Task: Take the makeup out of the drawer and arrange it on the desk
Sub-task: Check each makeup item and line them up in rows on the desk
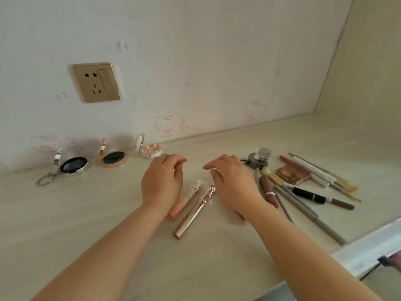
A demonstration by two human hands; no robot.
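Note:
My left hand [162, 181] hovers over the desk middle with its fingers curled; whether it grips anything is hidden. My right hand [232, 183] is beside it, fingers pinched around a small white item [217, 170]. Between and below the hands lie a pink lip tube with a white ornate cap [184, 200] and a rose-gold metal tube [195, 211]. A clear pinkish piece [235, 219] lies partly under my right wrist. Three open compacts stand by the wall: silver with a keyring [73, 167], rose-gold [114, 158], and white-pink [149, 151].
On the right lies a heap of makeup: an eyeshadow palette [293, 173], a black lipstick [310, 195], a brown tube [269, 192], several grey pencils [308, 213], a round dark compact [257, 162] bearing a clear cube. A wall socket [96, 82] sits above. The pale desk edge [368, 246] runs lower right.

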